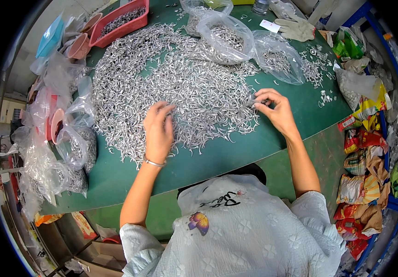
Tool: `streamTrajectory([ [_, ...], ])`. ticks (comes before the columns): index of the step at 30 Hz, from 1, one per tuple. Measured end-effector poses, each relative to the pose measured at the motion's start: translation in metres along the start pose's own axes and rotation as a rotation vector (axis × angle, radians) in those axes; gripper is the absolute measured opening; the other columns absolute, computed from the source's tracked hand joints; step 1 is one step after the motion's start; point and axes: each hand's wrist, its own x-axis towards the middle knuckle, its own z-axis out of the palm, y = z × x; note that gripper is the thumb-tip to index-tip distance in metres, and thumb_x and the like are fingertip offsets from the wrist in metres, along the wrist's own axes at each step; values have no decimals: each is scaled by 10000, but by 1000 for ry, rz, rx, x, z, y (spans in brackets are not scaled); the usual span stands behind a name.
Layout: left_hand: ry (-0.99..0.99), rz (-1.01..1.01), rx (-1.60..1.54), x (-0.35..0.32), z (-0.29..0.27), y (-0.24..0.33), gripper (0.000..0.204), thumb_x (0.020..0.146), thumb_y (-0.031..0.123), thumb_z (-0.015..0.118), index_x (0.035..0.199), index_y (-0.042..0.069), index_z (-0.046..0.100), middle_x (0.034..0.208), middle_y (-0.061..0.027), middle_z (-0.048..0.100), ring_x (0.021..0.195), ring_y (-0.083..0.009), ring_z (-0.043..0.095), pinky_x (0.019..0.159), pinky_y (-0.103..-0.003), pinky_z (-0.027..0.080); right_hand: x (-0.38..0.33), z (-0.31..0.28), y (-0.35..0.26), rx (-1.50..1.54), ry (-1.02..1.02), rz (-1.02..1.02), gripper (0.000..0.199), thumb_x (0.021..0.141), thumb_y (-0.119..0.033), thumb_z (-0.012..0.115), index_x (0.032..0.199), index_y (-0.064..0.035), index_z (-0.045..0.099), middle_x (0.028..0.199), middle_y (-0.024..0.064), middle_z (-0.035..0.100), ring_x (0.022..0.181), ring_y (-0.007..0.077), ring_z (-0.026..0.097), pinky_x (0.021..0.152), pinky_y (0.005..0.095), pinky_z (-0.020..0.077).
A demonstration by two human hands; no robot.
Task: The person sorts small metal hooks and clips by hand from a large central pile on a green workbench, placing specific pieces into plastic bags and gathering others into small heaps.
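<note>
**Handling small, silver-grey, hook-curved metal pieces [208, 92] on a flat green worktop [254, 143]**

Spread in a broad, loose layer from the upper left to the centre of the frame. Judging by thin shape and sheen, likely to handle as very light, stiff and slippery, hardly fragile, yet apt to hook together. Best taken singly at the middle of the curve, between thumb and fingertip.

Pinching a small grey cluster [257, 102] at right of centre, with thumb and fingertips of the bare right hand [277, 109] drawn together. Near centre, reaching over the layer with the bare left hand [158, 129], with fingers loosely bent; hard to make out whether gripping anything.

Stored at upper left, tiny dark-grey parts [122, 18] in a rectangular pinkish-red plastic tray [126, 29]. Kept at top centre, loose silvery bits [229, 37] in a bulging, wide-mouthed clear plastic bag [248, 42]. Held just right of that, more silvery parts [276, 61] in a slumped clear plastic bag [296, 69].
</note>
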Motion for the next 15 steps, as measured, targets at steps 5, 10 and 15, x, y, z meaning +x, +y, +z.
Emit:
streamTrajectory([
  [5, -122, 129, 1, 31, 49, 35, 230, 750, 32, 624, 979, 51, 611, 979, -111, 591, 925, -293, 551, 807, -378, 393, 1, -4, 4, 198, -57, 207, 66, 773, -30, 647, 824, -30, 605, 990, 27, 606, 802, 82, 523, 684, 224, 393],
  [10, -174, 208, 160, 60, 112, 57, 214, 728, 206, 690, 888, 78, 628, 894, -67, 552, 885, -241, 510, 754, -387, 334, -2, -11, -5, 413, 33, 250, 29, 832, -32, 584, 849, -13, 571, 921, 58, 621, 747, 82, 536, 671, 227, 414],
  [15, -222, 260, 388, 72, 128, 62, 136, 685, 145, 676, 780, 77, 607, 879, -73, 511, 878, -245, 485, 717, -394, 320, -2, -28, 16, 498, 43, 400, 100, 874, -56, 530, 957, -2, 542, 795, 41, 594, 693, 82, 540, 635, 223, 425],
])
